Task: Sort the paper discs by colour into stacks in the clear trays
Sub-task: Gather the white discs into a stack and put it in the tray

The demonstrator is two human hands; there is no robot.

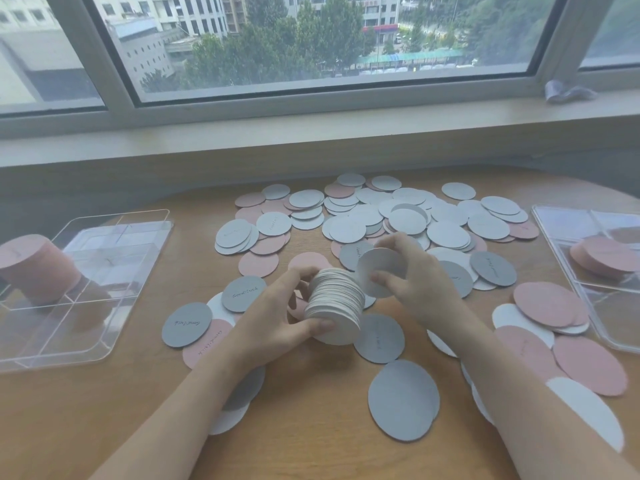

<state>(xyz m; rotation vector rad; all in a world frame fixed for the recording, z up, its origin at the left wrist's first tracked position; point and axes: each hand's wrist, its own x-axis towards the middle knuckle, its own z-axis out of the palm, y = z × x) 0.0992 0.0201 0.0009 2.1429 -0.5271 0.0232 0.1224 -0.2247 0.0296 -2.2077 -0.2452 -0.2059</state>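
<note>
Above the middle of the counter (311,427), my left hand (277,323) gripped a thick stack of white discs (334,304) on its side, thumb curled round the near end. My right hand (415,275) pinched a single white disc (381,271) just beside the stack's far end; whether it touched I couldn't tell. Loose pink, grey and white discs (363,216) lay scattered around. A pink stack (38,268) stood in the left clear tray (86,348), and another pink stack (602,258) leaned in the right clear tray (568,268).
</note>
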